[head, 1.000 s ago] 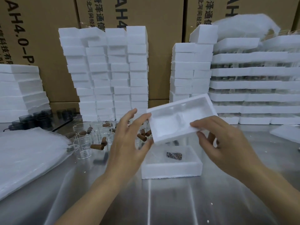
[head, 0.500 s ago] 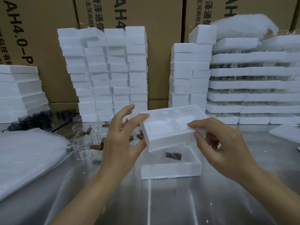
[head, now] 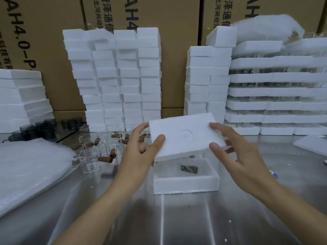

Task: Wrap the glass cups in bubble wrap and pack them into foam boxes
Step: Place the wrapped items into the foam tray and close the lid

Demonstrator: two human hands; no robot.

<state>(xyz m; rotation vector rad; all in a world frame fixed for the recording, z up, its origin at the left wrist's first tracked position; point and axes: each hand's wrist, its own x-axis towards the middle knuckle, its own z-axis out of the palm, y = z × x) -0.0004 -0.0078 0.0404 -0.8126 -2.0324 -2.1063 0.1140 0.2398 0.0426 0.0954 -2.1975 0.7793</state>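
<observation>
At my far left the bubble wrap sheets [head: 30, 170] lie stacked on the steel surface [head: 177, 223]. Just beside them stand the bare glass cups [head: 89, 160] with loose corks [head: 105, 159] among them. My left hand [head: 139, 156] grips the left short end of the foam lid [head: 185, 137] — thumb pressed on top, fingers [head: 141, 129] curled round the edge and under it. The lid hangs just above the foam box base [head: 185, 184], apart from it as far as I can tell. Its flat back, with a round mould mark, faces up and the hollow side faces down. Its long axis runs left to right, nearly in line with the base's, though the lid sits a little further from me and seems tipped, its top turned slightly my way. The base rests on the surface, open upward; inside I see a dark mottled piece [head: 189, 169] in what I take for a wrapped cup. My right hand [head: 237, 156] pinches the right short end the same way, thumb above, fingers below.

To close it well, I judge I should draw the lid toward me until its corners sit over the base's and level it. Then I should lower it straight — foam rims crumble if forced askew, I think — and press evenly on both ends
</observation>
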